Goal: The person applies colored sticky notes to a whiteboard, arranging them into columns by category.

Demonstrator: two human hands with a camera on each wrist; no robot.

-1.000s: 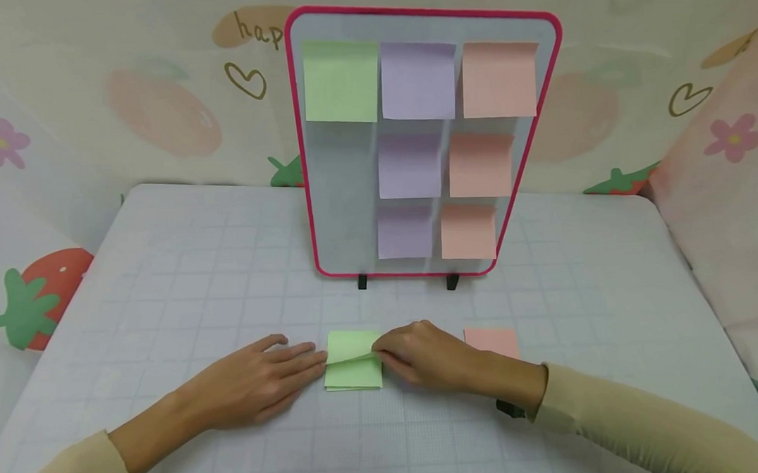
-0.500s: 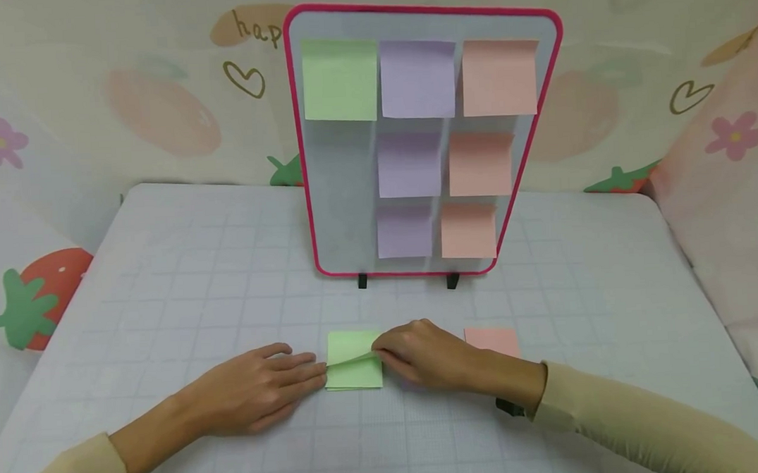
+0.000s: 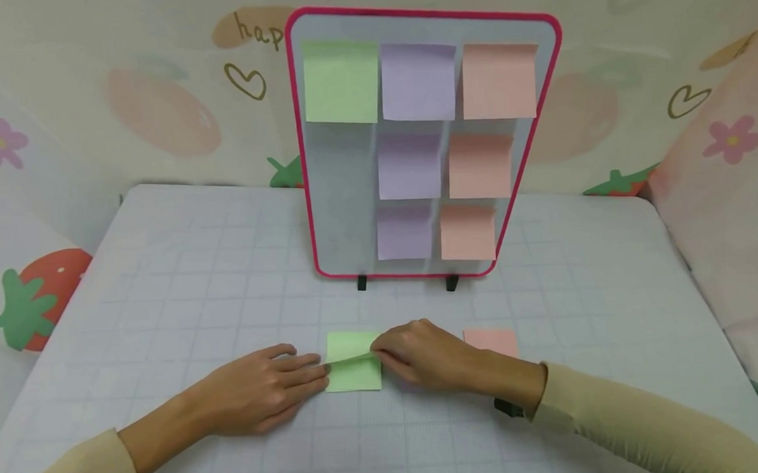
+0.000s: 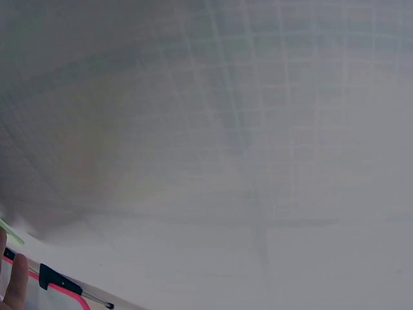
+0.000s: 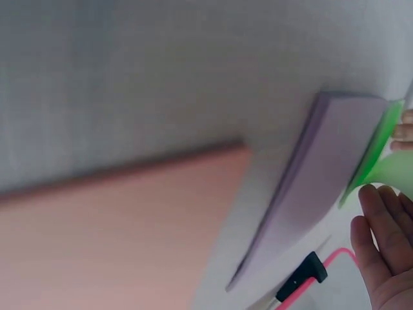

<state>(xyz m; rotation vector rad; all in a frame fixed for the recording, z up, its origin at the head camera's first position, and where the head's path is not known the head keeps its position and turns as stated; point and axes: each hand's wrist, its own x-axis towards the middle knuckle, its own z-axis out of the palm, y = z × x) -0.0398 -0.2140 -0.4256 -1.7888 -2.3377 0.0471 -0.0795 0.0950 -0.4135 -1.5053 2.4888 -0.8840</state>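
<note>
Nearest, the left hand (image 3: pixel 259 393) lies flat, fingertips pressing the green sticky-note pad (image 3: pixel 354 370) on the table (image 3: pixel 165 288); the right hand (image 3: pixel 422 358) pinches its top sheet (lifted). Behind stands the pink-framed board (image 3: pixel 345 188).

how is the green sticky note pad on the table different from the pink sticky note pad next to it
The green sticky note pad is handled: the left hand presses its edge and the right hand pinches its lifted top sheet. The pink sticky note pad lies flat and untouched, partly hidden behind the right hand. Both are square paper pads on the gridded table.
</note>
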